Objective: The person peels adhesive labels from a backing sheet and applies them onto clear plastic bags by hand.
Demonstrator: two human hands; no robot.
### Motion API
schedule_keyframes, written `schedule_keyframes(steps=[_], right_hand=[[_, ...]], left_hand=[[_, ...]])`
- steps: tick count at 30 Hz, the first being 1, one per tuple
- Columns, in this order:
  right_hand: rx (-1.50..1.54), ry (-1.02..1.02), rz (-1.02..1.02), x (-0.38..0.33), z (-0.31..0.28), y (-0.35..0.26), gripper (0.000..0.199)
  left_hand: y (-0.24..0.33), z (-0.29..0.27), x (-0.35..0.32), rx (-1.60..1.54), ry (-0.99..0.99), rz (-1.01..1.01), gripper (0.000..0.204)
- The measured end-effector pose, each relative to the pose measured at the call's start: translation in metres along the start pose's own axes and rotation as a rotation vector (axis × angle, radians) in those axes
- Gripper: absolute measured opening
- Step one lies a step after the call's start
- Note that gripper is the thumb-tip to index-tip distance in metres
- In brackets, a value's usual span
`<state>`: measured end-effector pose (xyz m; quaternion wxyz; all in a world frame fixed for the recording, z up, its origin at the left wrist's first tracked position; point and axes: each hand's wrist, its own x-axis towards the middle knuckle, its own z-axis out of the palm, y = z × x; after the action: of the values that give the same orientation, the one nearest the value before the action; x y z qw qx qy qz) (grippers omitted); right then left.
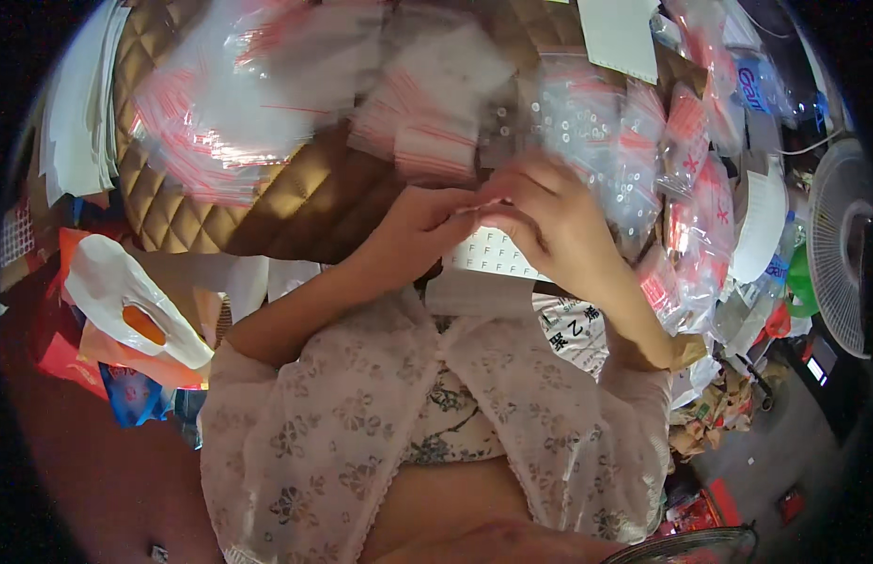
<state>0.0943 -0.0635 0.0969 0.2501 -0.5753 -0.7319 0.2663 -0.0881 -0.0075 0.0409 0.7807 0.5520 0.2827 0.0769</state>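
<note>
My left hand (427,226) is closed, thumb against fingers, at the front edge of a brown quilted cushion (267,211). Its fingertips meet those of my right hand (554,211), whose fingers are curled and blurred by motion. Something thin and pale is pinched between the two hands, too small to make out. Just below them, a white sheet of small printed labels (498,256) shows partly under my right hand. Beyond my fingers lie clear zip bags with red strips (436,141), stacked and overlapping.
More zip bags (202,141) pile up at the left of the cushion. At the right are bags holding small white rings (573,122) and filled pink-striped bags (700,226). A white fan (842,244) stands far right. A plastic carrier bag (126,291) sits at the left.
</note>
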Motion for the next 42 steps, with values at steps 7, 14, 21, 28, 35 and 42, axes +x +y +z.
schedule_keyframes(steps=[7,14,21,28,35,42], right_hand=[[-0.179,0.116,-0.102,-0.025,0.005,-0.001,0.025],[-0.288,0.158,-0.149,-0.027,0.013,0.002,0.03],[-0.096,0.189,-0.013,-0.021,0.012,0.004,0.018],[-0.118,0.194,-0.029,-0.015,0.014,0.005,0.019],[-0.448,0.18,-0.213,-0.02,0.011,-0.002,0.019],[-0.031,0.305,0.222,0.011,-0.021,0.063,0.008]], left_hand=[[0.012,-0.001,0.0,-0.323,-0.155,-0.295,0.029],[0.006,-0.003,0.003,-0.262,-0.253,-0.199,0.035],[0.006,-0.006,0.009,-0.207,-0.279,-0.155,0.038],[0.004,-0.011,0.011,-0.129,-0.273,-0.135,0.037],[0.004,-0.008,0.004,-0.372,-0.105,-0.264,0.031],[-0.003,-0.006,0.011,0.913,0.232,0.523,0.016]])
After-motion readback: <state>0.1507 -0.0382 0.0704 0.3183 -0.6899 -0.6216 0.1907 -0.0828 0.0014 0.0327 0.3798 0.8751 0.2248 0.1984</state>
